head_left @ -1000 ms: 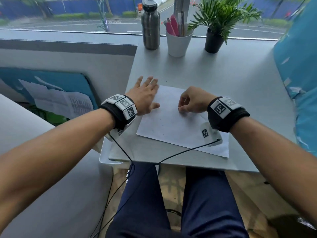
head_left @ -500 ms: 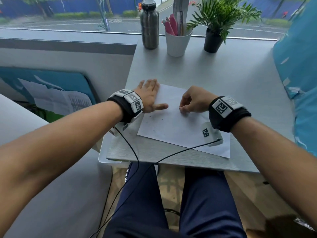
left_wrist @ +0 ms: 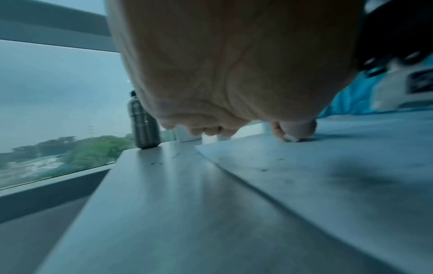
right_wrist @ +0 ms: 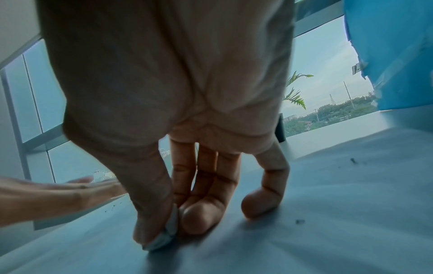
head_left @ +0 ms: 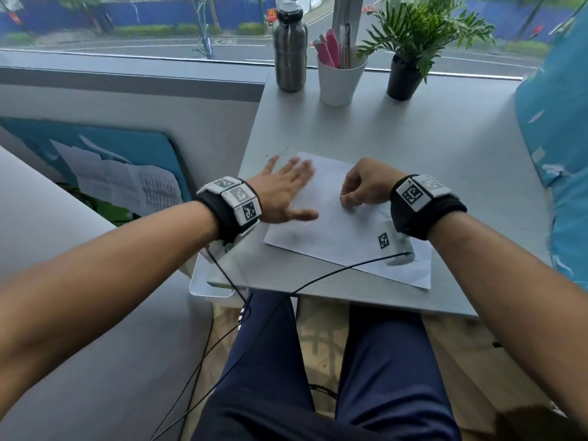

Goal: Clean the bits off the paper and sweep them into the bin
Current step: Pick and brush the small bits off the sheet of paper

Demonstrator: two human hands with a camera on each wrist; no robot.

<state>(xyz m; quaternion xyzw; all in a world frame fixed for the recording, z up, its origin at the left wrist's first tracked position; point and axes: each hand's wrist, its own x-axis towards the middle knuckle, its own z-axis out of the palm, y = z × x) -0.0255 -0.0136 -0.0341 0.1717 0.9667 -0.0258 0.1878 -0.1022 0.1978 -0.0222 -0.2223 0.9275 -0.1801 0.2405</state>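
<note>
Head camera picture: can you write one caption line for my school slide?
A left hand lies flat on a sheet of paper while the right hand pinches a small eraser.

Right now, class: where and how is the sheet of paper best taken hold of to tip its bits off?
Pinch the paper at its near-left corner, coming from the left: that corner lies bare on the table, and the left hand is open beside it.

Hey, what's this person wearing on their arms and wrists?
Both forearms are bare, with no sleeves. Each wrist carries a black band topped with white blocks printed with black square code markers. A thin black cable runs from each band's white unit toward the lap.
</note>
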